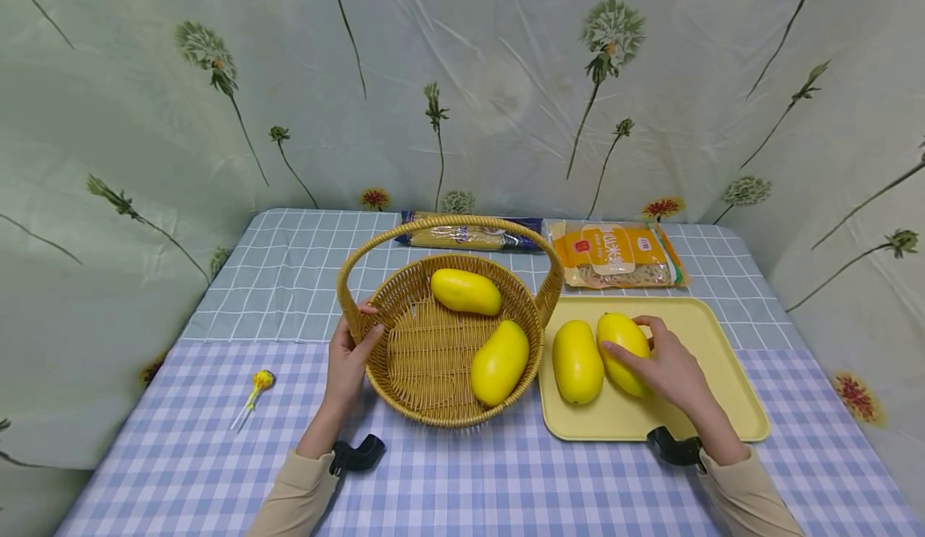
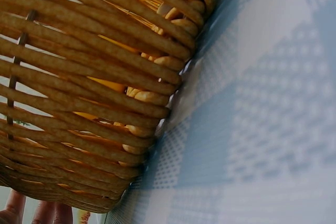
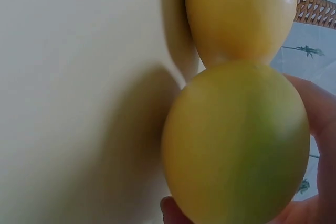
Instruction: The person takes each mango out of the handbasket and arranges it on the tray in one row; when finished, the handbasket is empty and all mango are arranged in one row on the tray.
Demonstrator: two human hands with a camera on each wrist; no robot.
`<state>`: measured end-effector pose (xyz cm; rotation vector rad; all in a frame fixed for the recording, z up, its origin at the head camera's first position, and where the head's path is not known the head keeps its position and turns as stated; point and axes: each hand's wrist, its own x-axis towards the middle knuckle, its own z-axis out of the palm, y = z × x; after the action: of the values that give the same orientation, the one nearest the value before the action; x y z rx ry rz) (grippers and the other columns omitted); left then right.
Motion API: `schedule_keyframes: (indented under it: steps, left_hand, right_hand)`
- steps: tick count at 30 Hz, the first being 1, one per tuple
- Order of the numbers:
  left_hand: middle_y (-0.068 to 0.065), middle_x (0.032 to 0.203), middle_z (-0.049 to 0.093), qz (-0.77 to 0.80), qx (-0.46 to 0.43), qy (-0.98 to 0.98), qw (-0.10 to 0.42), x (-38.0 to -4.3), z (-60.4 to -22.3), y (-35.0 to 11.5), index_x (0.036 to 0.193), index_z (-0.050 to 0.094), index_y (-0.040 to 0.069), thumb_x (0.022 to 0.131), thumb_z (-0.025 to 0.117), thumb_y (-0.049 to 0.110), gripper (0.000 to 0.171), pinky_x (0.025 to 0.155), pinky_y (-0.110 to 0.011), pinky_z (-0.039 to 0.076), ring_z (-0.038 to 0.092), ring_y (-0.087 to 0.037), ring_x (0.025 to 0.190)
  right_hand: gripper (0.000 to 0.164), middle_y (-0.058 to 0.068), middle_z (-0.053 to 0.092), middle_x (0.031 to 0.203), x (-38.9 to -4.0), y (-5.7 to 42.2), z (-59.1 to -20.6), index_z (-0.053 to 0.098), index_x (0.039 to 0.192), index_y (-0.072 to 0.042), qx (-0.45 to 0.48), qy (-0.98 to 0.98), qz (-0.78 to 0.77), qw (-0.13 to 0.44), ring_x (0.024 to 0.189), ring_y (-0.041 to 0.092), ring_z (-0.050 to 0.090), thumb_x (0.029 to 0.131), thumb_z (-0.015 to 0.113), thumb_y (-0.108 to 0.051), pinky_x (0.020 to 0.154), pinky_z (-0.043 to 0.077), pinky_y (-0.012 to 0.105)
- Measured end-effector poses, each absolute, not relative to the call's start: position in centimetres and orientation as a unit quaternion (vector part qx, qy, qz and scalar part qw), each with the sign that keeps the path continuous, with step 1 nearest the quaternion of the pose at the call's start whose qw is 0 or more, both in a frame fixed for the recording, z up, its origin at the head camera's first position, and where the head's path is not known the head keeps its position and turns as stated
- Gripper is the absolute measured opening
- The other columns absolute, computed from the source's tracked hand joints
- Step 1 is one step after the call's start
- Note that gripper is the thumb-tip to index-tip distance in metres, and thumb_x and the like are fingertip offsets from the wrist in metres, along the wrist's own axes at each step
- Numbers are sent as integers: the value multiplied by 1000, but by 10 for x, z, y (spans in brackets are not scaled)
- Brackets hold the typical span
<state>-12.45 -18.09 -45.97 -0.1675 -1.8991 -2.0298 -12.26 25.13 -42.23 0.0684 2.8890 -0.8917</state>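
Observation:
In the head view my left hand (image 1: 348, 358) holds the left side of a round wicker basket (image 1: 426, 352), at the foot of its arched handle. Two yellow mangoes lie inside: one mango (image 1: 466, 292) at the back, another mango (image 1: 500, 364) at the right. My right hand (image 1: 672, 367) grips a yellow mango (image 1: 620, 347) over the cream tray (image 1: 711, 368), thumb on one side and fingers on the other. Beside it on the tray lies another mango (image 1: 577, 363). The right wrist view shows the gripped mango (image 3: 236, 145) with a greenish patch. Woven basket wall (image 2: 79, 87) fills much of the left wrist view.
Behind the basket lies a pack of noodles (image 1: 462, 236), with an orange food packet (image 1: 617, 254) to its right. A yellow-wrapped lollipop (image 1: 258, 388) is at the left on the checked tablecloth (image 1: 506, 481). A printed curtain (image 1: 506, 79) hangs behind and around the table.

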Motion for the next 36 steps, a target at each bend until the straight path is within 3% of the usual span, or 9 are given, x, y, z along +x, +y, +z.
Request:
schedule_keyframes:
  steps: [27, 32, 36]
  left_hand:
    - [-23, 140, 42, -726, -53, -663, 174, -124, -459, -180, 113, 45, -13, 91, 55, -8, 24, 101, -23, 32, 36, -31, 131]
    - [-23, 139, 42, -725, -56, -663, 176, -124, -459, -180, 113, 46, -14, 91, 54, -9, 24, 101, -23, 32, 35, -32, 131]
    - [-22, 139, 42, -722, -55, -667, 175, -125, -458, -180, 113, 47, -13, 91, 55, -8, 24, 100, -22, 33, 36, -31, 131]
  right_hand:
    - [94, 34, 47, 116, -118, 252, -421, 28, 137, 10, 30, 952, -290, 97, 93, 39, 52, 86, 53, -64, 73, 46, 47]
    - [91, 33, 48, 114, -114, 254, -414, 28, 139, 9, 32, 951, -289, 101, 90, 37, 52, 88, 49, -64, 71, 45, 45]
    - [88, 30, 52, 111, -110, 256, -408, 32, 138, 8, 29, 959, -272, 72, 84, 34, 53, 88, 49, -63, 65, 44, 39]
